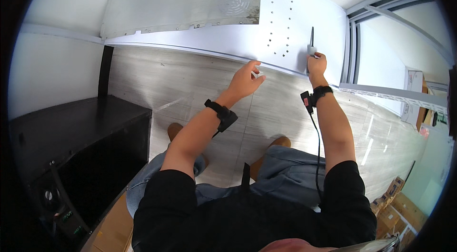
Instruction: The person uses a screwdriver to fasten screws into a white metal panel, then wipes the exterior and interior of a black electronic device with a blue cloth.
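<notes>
My right hand (317,65) is closed around a screwdriver (312,37) over the right side of a white tabletop (190,37). The tool's long dark shaft points toward the far side; most of its handle is hidden in my fingers. Just off the table's near edge, my left hand (243,82) hangs with curved fingers apart and nothing in it. Small screws (270,40), too small to make out well, lie in two rough columns left of the screwdriver. Farther left a grey sheet-metal panel (176,2) with a round vent pattern lies flat on the table.
A black cabinet (81,123) stands at the left. White panels in a metal frame (353,52) border the table on the right. Cardboard boxes (390,218) sit on the floor at lower right. A black cable (318,156) runs from my right wrist strap.
</notes>
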`<control>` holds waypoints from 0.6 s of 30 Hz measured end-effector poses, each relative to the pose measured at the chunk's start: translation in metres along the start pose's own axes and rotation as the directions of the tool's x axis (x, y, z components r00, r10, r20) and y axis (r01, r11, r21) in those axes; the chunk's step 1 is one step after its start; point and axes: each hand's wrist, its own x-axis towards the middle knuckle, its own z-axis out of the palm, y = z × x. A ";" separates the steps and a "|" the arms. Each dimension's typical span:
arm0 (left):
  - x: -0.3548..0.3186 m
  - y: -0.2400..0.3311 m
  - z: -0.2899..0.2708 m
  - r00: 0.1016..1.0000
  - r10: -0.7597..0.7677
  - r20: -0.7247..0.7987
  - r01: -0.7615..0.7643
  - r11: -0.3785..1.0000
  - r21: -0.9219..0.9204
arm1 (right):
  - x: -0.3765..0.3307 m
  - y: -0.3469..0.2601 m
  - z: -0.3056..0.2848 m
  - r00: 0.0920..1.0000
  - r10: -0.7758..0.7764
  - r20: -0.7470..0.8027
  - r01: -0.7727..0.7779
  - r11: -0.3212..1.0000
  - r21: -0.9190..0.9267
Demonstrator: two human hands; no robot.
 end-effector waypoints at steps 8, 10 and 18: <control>0.003 0.009 -0.004 0.997 -0.067 0.041 0.070 0.993 -0.092 | 0.005 0.011 0.008 0.999 0.032 0.003 -0.031 0.990 -0.139; 0.011 0.026 -0.007 0.998 -0.037 0.060 0.041 0.996 -0.080 | 0.014 0.017 -0.001 0.997 0.062 0.034 -0.058 0.992 -0.113; 0.030 0.088 -0.021 0.999 0.005 0.035 -0.003 0.998 -0.057 | 0.040 0.037 -0.006 0.997 -0.077 0.028 0.082 0.943 -0.324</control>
